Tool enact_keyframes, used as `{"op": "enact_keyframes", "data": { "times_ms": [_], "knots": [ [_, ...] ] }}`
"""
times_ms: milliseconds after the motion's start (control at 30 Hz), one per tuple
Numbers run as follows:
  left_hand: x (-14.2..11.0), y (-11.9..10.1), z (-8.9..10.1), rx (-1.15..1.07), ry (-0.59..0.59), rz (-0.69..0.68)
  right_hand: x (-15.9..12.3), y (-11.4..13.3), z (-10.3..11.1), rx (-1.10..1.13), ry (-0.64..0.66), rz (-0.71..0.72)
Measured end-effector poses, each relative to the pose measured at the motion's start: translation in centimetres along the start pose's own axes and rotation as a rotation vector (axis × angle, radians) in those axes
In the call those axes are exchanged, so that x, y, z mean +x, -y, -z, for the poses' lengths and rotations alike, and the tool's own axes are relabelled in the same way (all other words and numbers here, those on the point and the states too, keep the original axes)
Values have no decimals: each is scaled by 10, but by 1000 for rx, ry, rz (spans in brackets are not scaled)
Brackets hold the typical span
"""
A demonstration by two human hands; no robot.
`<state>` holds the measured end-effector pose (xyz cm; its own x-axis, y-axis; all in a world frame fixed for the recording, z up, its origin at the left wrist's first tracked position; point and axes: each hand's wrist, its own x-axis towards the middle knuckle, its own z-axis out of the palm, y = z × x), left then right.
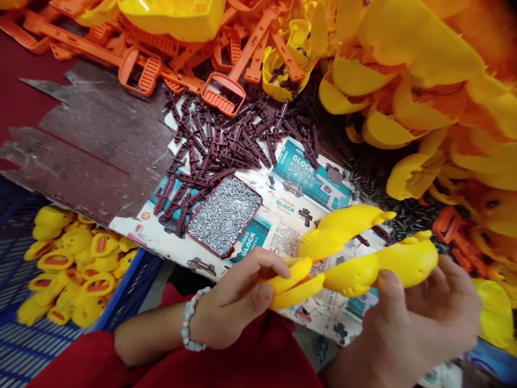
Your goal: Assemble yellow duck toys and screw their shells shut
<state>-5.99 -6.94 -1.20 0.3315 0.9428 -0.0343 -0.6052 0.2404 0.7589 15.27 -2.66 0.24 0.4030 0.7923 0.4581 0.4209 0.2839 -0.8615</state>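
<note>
My left hand (238,296) is closed on the beak end of a yellow plastic duck toy half (351,269), thumb and fingers pinching it. My right hand (420,323) grips the rounded body end of the same yellow piece, thumb pressed on top. A second yellow duck half (343,229) lies just behind it, touching or nearly touching. A beaded bracelet (189,326) sits on my left wrist. Both hands hover above a printed cardboard sheet (283,215).
A red-rimmed tray of small metal screws (224,215) lies on the cardboard, beside a heap of dark maroon plastic parts (226,145). Orange handle parts (161,59) pile at the back. Yellow shells (424,81) heap on the right. A blue crate (133,291) holds assembled ducks (72,264).
</note>
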Motion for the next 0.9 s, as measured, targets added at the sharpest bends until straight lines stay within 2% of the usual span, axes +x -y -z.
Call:
{"op": "enact_keyframes", "data": {
  "times_ms": [200, 467, 767, 900],
  "knots": [
    [0, -1, -1, -35, -15, -19, 2, 4, -1, 35, 3, -1],
    [1, 0, 0, -47, -8, -39, 2, -10, 6, 10, 22, 54],
    [-2, 1, 4, 18, 11, -8, -6, 3, -7, -28, -13, 13],
    [-2, -1, 5, 62, -9, -8, -8, 2, -5, -37, -18, -9]
  ]
}}
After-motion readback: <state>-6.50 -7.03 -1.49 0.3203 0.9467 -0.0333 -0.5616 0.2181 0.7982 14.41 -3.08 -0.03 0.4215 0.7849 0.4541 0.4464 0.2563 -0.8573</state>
